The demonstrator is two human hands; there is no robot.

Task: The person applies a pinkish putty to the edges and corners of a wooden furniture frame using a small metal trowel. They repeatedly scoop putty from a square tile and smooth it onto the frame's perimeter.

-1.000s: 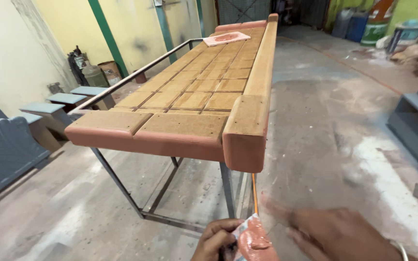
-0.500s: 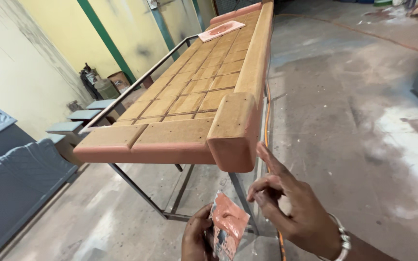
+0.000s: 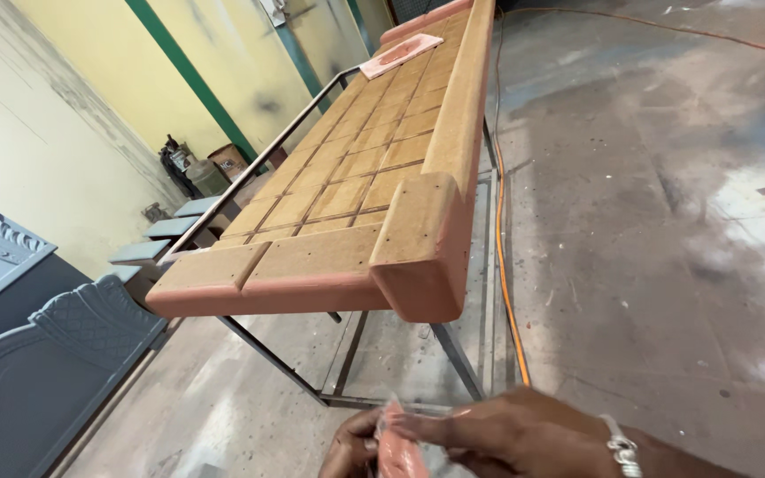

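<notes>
At the bottom edge my left hand [image 3: 353, 450] and my right hand [image 3: 511, 435] together grip a reddish, dust-stained sheet of sandpaper [image 3: 397, 453], with the fingers closed over it. A silver bracelet [image 3: 620, 445] circles my right wrist. Just beyond my hands lies a long brown wooden panel [image 3: 358, 186] with a grid of recessed squares and reddish-coated edges, resting flat on a metal frame stand [image 3: 329, 379]. Its near corner [image 3: 422, 261] is the part closest to my hands. A second reddish sheet [image 3: 400, 55] lies on the panel's far end.
An orange cable [image 3: 505, 265] runs along the concrete floor on the panel's right side. Grey carved panels [image 3: 37, 345] lean at the left, with grey blocks [image 3: 157, 239] and dark cans [image 3: 189, 168] by the yellow wall. Open dusty floor spreads to the right.
The view has swung left and closer to the panel's near corner. My right hand, earlier spread open above the sheet, has dropped and closed onto it with my left hand.
</notes>
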